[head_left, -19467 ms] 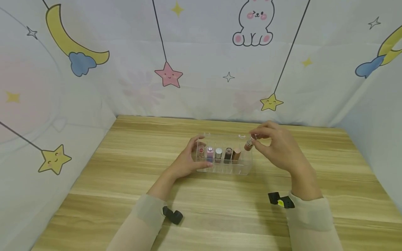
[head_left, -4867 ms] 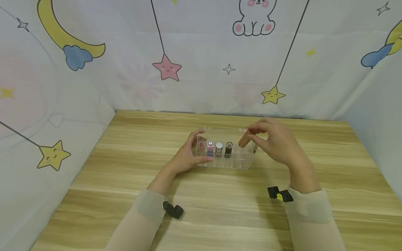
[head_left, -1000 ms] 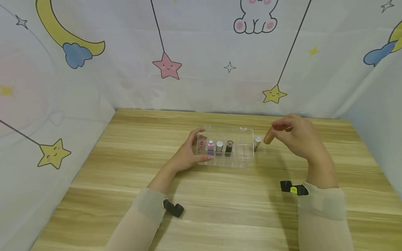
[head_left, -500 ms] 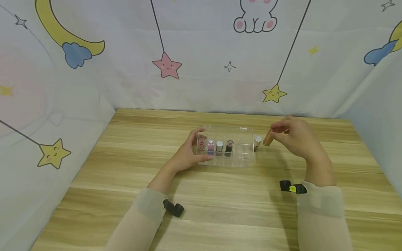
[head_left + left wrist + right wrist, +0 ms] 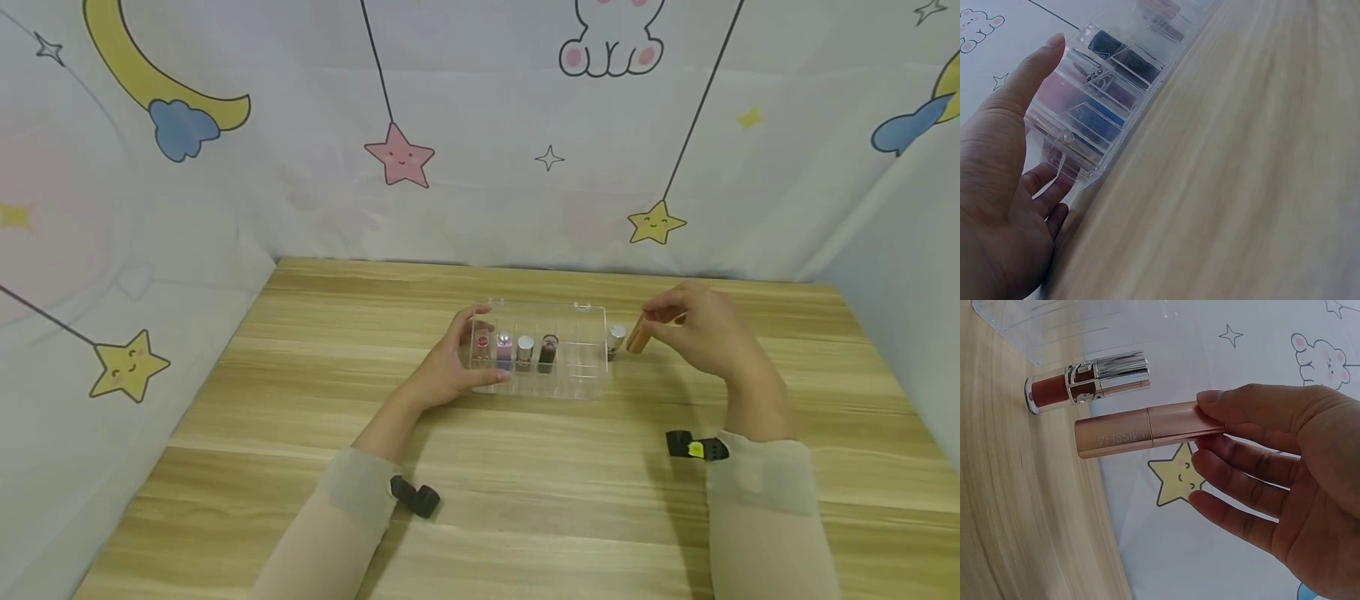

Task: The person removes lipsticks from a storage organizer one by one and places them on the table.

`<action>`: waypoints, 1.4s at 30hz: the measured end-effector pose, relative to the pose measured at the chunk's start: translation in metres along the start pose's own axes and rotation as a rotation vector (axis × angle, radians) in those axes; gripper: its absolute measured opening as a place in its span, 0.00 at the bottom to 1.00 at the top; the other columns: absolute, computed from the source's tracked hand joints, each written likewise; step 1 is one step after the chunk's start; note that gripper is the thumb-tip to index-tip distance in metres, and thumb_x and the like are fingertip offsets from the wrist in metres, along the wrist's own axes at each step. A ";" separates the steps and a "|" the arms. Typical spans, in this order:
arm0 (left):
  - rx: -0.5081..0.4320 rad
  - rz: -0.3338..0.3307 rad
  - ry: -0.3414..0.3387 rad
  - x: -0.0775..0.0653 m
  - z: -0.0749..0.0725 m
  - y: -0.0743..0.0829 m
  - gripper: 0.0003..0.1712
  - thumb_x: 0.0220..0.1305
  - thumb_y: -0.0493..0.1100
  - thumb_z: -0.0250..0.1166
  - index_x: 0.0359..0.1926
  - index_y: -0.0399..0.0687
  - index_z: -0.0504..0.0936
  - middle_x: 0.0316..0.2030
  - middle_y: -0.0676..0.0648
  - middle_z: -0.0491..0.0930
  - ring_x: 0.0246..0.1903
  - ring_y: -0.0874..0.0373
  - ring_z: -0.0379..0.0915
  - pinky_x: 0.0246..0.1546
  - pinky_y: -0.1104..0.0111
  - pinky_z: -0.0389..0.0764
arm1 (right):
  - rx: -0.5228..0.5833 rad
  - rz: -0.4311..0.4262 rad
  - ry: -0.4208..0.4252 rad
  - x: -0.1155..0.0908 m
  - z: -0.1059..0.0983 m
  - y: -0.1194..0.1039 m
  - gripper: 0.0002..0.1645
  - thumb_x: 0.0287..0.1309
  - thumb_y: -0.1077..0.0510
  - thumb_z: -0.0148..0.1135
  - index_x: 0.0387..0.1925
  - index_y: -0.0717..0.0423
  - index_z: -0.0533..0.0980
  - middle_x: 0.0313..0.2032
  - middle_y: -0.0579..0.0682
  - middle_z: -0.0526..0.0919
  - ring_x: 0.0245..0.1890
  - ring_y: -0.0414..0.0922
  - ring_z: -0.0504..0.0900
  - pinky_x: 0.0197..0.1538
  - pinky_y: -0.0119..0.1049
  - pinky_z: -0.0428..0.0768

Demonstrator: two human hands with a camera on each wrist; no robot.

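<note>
My left hand (image 5: 442,379) grips the left end of a clear plastic lipstick organizer (image 5: 587,360), thumb across the front and fingers behind. Inside stand a red-topped tube (image 5: 482,345), a pink and blue lipstick (image 5: 504,350), a silver-capped one (image 5: 525,353) and a black one (image 5: 549,353). With thumb and fingertips my right hand (image 5: 701,333) pinches the top of a rose-gold lipstick (image 5: 1116,432), held nearly upright. Whether its base touches the table I cannot tell. Just beside it, a silver-capped brown-red lipstick (image 5: 1085,382) stands on the table, right of the organizer.
The wood-grain table (image 5: 525,500) ends at a white cloth backdrop (image 5: 487,225) printed with stars, moons and a rabbit. More cloth closes off the left and right sides. Both wrists carry small black cameras.
The silver-capped brown-red lipstick, earlier in my right hand, now stands outside the organizer. The rose-gold lipstick has left its compartment, moved right and been lowered beside it. My left hand has stayed put.
</note>
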State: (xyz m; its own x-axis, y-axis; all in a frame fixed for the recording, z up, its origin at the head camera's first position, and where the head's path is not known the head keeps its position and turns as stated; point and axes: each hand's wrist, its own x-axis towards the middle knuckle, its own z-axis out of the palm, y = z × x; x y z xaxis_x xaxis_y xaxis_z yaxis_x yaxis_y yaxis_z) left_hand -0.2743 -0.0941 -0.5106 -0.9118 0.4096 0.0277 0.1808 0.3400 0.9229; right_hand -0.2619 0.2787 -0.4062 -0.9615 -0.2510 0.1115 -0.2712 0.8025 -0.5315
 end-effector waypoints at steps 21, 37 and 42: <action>-0.012 0.010 -0.006 0.000 0.000 -0.002 0.58 0.54 0.50 0.82 0.76 0.80 0.53 0.70 0.51 0.70 0.70 0.49 0.67 0.74 0.38 0.59 | -0.019 0.007 -0.062 0.005 0.009 0.004 0.12 0.67 0.59 0.68 0.48 0.60 0.86 0.45 0.58 0.87 0.47 0.54 0.85 0.52 0.53 0.79; -0.011 0.014 -0.008 0.000 -0.001 -0.001 0.58 0.54 0.52 0.82 0.77 0.77 0.53 0.70 0.52 0.69 0.71 0.49 0.65 0.74 0.38 0.59 | -0.035 0.009 -0.079 0.006 0.011 0.005 0.12 0.67 0.57 0.68 0.48 0.58 0.86 0.45 0.56 0.88 0.46 0.53 0.85 0.50 0.50 0.78; -0.008 0.023 -0.006 0.001 0.000 -0.003 0.60 0.53 0.53 0.82 0.78 0.72 0.53 0.70 0.53 0.70 0.71 0.50 0.65 0.74 0.38 0.59 | -0.028 0.014 -0.093 0.007 0.013 0.007 0.13 0.67 0.58 0.67 0.49 0.59 0.86 0.45 0.57 0.88 0.47 0.53 0.85 0.51 0.51 0.79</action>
State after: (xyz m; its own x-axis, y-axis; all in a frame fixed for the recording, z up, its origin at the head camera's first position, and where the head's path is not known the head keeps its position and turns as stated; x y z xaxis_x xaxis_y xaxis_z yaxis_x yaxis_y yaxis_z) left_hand -0.2756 -0.0950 -0.5131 -0.9054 0.4219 0.0466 0.1987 0.3242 0.9249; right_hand -0.2701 0.2759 -0.4202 -0.9573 -0.2878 0.0254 -0.2603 0.8208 -0.5085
